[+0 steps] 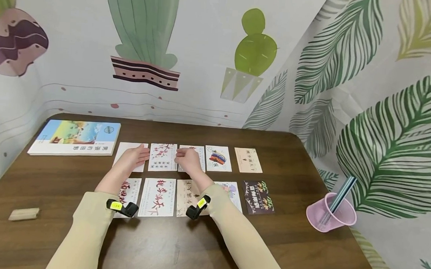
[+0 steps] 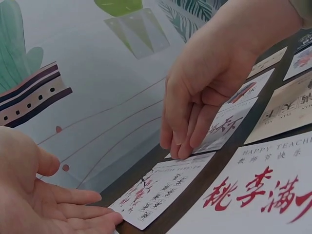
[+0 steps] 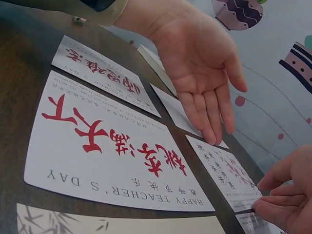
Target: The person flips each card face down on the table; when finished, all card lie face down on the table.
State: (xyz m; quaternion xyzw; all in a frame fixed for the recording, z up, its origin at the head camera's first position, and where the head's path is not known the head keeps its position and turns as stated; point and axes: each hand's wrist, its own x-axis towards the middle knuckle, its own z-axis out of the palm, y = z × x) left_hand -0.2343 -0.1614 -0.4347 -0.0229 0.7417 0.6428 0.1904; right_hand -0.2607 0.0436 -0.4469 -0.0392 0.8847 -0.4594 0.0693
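Note:
A white card with pink blossoms and dark writing lies in the back row of cards, between the two hands. My left hand is held over a plain-looking white card, its straight fingers at the left edge of the blossom card. Bent downward, the fingers of my right hand touch the blossom card's right edge, above a white card with red writing that it partly covers. In the right wrist view, my left palm faces the blossom card.
More cards lie in two rows, including a red-lettered one, a beige one and a dark one. A book lies back left, a small pale block front left. At right stands a pink cup with pens.

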